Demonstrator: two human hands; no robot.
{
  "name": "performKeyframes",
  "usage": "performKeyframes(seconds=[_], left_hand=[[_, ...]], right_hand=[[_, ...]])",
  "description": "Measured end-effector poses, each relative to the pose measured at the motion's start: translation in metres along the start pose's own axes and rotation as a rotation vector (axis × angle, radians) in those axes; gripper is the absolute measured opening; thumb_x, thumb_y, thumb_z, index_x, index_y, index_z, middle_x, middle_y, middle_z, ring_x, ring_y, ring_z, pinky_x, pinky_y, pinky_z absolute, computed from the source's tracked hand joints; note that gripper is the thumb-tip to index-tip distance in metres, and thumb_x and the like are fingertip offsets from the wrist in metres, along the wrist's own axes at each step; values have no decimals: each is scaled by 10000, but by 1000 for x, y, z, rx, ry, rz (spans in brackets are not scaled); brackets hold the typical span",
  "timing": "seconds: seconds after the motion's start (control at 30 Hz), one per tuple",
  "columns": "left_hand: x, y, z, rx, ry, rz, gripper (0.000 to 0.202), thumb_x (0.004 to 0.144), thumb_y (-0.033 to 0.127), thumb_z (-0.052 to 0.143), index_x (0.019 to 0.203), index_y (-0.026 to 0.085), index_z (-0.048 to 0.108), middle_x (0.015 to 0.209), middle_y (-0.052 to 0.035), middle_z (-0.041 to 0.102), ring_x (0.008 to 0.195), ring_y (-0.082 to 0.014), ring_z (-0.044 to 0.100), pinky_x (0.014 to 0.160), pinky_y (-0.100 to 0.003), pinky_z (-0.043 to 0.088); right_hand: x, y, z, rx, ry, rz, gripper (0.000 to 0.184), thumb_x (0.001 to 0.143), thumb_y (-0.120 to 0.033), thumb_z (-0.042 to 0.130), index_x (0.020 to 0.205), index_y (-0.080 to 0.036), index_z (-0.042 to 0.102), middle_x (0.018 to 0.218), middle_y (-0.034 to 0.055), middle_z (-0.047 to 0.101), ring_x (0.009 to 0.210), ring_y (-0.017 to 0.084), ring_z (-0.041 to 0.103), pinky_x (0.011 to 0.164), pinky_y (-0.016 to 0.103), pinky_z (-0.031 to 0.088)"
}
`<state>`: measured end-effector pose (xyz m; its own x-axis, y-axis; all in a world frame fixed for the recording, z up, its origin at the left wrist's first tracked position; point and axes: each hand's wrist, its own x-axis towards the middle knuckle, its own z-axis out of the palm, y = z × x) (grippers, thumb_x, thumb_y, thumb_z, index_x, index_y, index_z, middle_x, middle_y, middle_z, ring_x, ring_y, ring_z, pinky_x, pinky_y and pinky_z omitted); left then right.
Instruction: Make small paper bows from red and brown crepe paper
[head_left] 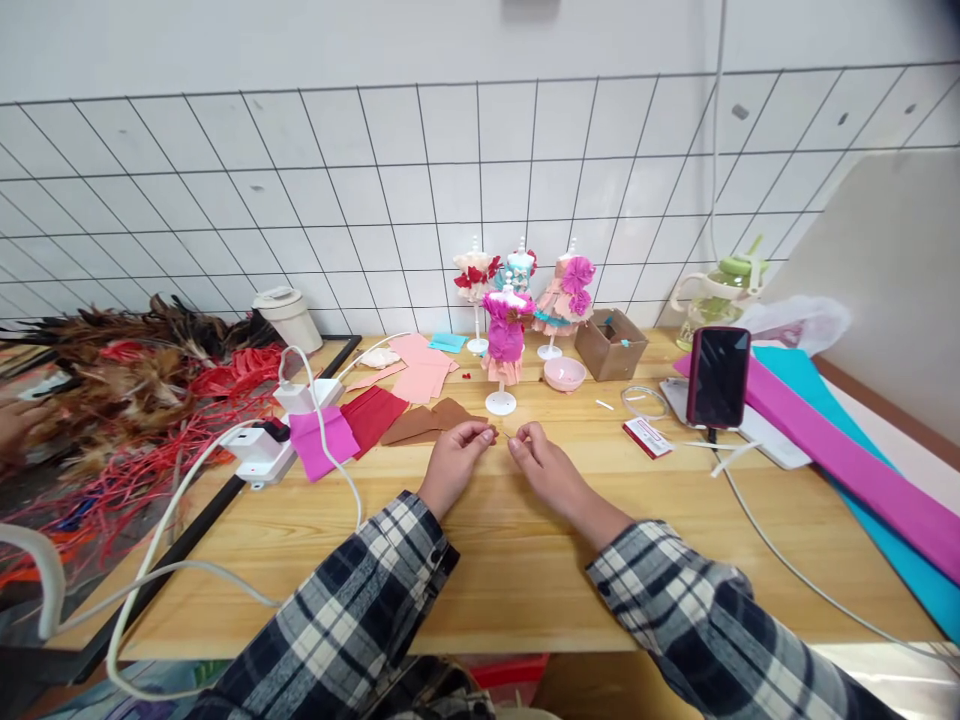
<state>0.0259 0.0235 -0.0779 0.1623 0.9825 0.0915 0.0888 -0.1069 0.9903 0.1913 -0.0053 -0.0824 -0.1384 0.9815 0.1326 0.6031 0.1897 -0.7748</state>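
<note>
Over the middle of the table, my left hand (456,462) is closed in a pinch on a small brown piece, mostly hidden by the fingers. Facing it across a narrow gap, my right hand (546,466) pinches a thin, pin-like thing too small to name surely. Brown paper sheets (418,425) lie beside my left hand. Just beyond both hands stands a small white dress form (501,403) wearing a magenta and pink paper dress (505,340). Three more dressed forms are behind it, one with a pink dress (559,300) and magenta flowers.
Red paper (373,418), magenta paper (322,445) and pink sheets (421,380) lie left, near power strips (262,455) and white cables. Rightward are a pink bowl (565,374), a cardboard box (611,345), a phone (718,378) and paper rolls (862,440). Another person's hand (16,430) is far left.
</note>
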Motion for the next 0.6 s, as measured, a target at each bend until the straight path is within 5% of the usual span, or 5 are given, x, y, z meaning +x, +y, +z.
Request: performKeyframes(seconds=[0.6], left_hand=[[0,-6,2,134,-72,78,181,806,335,571,789,156,594,745,-13,609,716,-142,557,703,-247,442]], right_hand=[[-5,-2,8,-12,-81,-34,251,963,-438,215,902,-236,351,717,1,526,656,179,547,635,279,388]])
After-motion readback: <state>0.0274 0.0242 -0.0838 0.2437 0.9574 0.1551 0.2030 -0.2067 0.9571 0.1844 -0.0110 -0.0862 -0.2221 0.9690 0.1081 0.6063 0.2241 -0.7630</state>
